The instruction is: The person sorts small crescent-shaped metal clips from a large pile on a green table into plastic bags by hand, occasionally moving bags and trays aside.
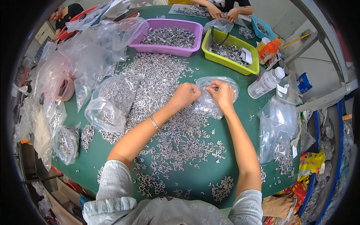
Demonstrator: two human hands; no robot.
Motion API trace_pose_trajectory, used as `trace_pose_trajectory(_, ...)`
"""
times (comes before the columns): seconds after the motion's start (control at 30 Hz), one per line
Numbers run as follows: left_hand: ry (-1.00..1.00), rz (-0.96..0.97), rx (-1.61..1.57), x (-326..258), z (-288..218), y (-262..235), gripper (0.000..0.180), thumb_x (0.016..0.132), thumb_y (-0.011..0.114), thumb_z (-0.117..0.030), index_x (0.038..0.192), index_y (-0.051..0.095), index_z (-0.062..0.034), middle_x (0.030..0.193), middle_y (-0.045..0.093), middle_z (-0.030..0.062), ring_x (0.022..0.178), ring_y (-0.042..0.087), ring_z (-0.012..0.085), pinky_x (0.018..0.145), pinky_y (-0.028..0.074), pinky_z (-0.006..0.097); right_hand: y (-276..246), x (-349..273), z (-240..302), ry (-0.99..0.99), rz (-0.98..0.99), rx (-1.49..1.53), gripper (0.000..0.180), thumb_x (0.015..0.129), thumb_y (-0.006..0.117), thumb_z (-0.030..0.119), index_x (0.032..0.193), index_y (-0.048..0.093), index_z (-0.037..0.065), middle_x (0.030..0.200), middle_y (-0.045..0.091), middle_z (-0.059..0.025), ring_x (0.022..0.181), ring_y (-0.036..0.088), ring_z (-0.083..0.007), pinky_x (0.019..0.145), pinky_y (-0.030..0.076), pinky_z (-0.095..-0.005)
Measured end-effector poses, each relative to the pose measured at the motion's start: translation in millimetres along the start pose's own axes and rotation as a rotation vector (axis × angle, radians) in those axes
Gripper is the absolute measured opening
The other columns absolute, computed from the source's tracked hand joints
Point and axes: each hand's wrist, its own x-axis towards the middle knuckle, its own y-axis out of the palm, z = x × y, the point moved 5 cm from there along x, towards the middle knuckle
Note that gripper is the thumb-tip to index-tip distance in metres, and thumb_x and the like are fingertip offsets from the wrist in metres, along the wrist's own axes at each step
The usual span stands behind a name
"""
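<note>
A clear plastic bag point(208, 105) lies on the green table in front of me, over the edge of a wide spread of small curved silver metal pieces point(176, 138). At the bag's left side my left hand point(185, 93) is closed, its fingertips pinching the film. My right hand point(224, 94) bends over the bag with thumb and forefinger pressed together on the plastic near its middle. Whether a metal piece sits between those fingers is hidden. Some grey pieces show dimly through the bag. A larger filled clear bag point(112, 101) rests left of my left forearm.
Beyond the spread stand a purple basket point(195, 52) and a lime-green basket point(230, 66) of metal pieces, the latter with dark-handled pliers point(220, 39). A white bottle point(264, 83) and plastic bags point(277, 123) are at right. Across the table, another person's hands point(224, 13) handle pieces.
</note>
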Motion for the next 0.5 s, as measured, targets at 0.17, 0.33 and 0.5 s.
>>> trace_pose_trajectory(0.17, 0.014, 0.007, -0.009, 0.3, 2.4, 0.8, 0.026, 0.084, 0.061, -0.016, 0.067, 0.057, 0.0023, 0.055, 0.045, -0.0035, 0.053, 0.038, 0.0043, 0.047, 0.033, 0.026, 3.1, 0.6, -6.3, -0.014, -0.03, 0.057, 0.023, 0.07, 0.078, 0.022, 0.089, 0.072, 0.01, 0.082, 0.072, -0.0029, 0.074, 0.068, -0.0223, 0.065, 0.05, -0.0339)
trace_pose_trajectory(0.33, 0.017, 0.008, -0.015, -1.1, 1.6, 0.0, 0.028, 0.085, 0.061, -0.018, 0.066, 0.056, 0.0022, 0.055, 0.045, -0.0033, 0.053, 0.038, 0.0047, 0.047, 0.034, 0.026, 2.7, -3.8, -11.3, -0.041, -0.066, 0.157, 0.022, 0.068, 0.078, 0.016, 0.088, 0.072, 0.009, 0.074, 0.069, -0.0001, 0.059, 0.057, -0.0108, 0.057, 0.045, -0.0274)
trace_pose_trajectory(0.5, -0.003, -0.031, 0.004, -4.2, -1.4, -3.6, 0.029, 0.085, 0.064, -0.019, 0.066, 0.056, 0.0015, 0.054, 0.048, -0.0009, 0.05, 0.039, 0.0057, 0.046, 0.034, 0.027, 2.1, -8.6, -17.8, -0.017, 0.028, 0.368, 0.018, 0.069, 0.076, 0.01, 0.087, 0.073, 0.01, 0.079, 0.071, -0.0033, 0.058, 0.056, -0.0108, 0.057, 0.046, -0.0268)
